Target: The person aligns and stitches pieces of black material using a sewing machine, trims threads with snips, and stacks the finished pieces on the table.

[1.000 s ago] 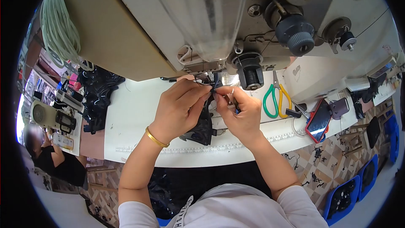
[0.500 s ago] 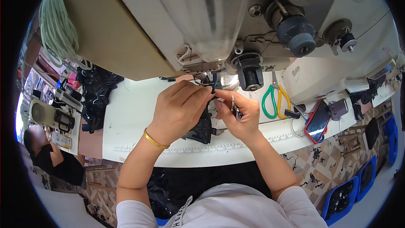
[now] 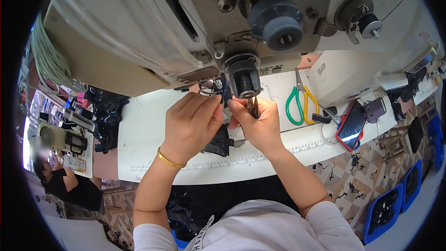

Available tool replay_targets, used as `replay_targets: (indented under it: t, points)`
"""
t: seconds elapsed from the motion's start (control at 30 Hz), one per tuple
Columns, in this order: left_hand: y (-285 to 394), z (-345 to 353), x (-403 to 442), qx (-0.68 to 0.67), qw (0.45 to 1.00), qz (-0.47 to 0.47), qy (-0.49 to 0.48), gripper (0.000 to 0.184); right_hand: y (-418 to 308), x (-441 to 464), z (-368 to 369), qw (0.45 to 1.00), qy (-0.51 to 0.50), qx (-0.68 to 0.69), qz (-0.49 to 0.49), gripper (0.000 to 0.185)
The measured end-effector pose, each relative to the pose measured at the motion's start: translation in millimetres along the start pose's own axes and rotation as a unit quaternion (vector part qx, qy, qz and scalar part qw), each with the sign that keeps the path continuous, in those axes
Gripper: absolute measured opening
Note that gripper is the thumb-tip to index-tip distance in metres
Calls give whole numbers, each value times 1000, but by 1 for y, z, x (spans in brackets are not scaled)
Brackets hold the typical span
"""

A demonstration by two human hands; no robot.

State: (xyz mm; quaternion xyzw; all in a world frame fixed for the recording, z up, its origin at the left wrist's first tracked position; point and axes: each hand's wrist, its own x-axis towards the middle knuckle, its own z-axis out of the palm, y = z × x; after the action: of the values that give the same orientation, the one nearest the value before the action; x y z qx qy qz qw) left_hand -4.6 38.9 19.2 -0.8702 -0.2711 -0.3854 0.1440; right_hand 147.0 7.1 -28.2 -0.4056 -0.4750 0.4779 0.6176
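At a sewing machine (image 3: 306,28), my left hand (image 3: 193,118), with a gold bangle on its wrist, pinches a dark fabric strip (image 3: 224,94) near the presser foot area. My right hand (image 3: 260,125) is just right of the strip, thumb and index finger close to it. Held in that hand are small metal thread snips (image 3: 253,107), partly hidden by the fingers and the tension part above. Below both hands a black fabric piece (image 3: 217,144) lies on the white table (image 3: 153,135). The needle itself is hidden.
Scissors with green and yellow handles (image 3: 299,104) lie right of my hands, beside a red-cased phone (image 3: 350,125). Black fabric (image 3: 104,116) is heaped at left. A printed ruler (image 3: 251,159) runs along the front edge. Another person (image 3: 74,188) sits far left; blue bins (image 3: 383,214) stand right.
The view has shifted, with the machine head looming closer. My fingertips, formerly together, are slightly apart. The snips in my right hand now point upward, and that hand has turned a little.
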Motion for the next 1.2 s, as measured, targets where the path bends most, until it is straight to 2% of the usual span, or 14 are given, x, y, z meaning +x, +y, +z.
replay_targets:
  t: [0.1,0.2,0.33,0.43,0.47,0.73,0.83,0.87,0.9,0.97,1.0,1.1,1.2]
  points:
    - [7,4,-4,53,998,22,1,25,2,0,-1,999,-11,50,-4,18]
    - [5,6,-10,45,999,24,2,30,-4,1,-9,994,-41,86,61,19]
    - [6,26,-27,19,997,-30,71,34,0,2,-3,995,-29,85,47,23]
    - [-10,30,-27,-29,995,14,95,33,1,0,-3,995,-14,66,68,22]
    - [-9,20,-24,-43,996,17,71,31,-2,-1,-1,996,-5,44,79,23]
    - [-17,9,-20,-38,994,84,53,35,-3,-2,4,998,25,-8,61,28]
    - [-19,8,-15,-35,996,78,32,34,3,-1,2,991,68,-112,-37,25]
    - [-23,10,-15,-25,995,87,35,31,5,-1,2,981,106,-136,-86,13]
    - [-27,12,-17,-14,995,94,38,29,8,0,-3,964,88,-199,-151,10]
    - [-30,15,-19,-11,993,101,51,26,7,3,-13,905,48,-322,-274,14]
    - [-29,16,-20,-20,993,103,60,26,3,4,-14,888,23,-343,-305,31]
    - [-31,15,-18,-26,993,104,56,25,8,9,-24,846,10,-411,-339,43]
    - [-35,17,-16,-28,993,100,57,26,-2,10,-24,838,-14,-443,-319,49]
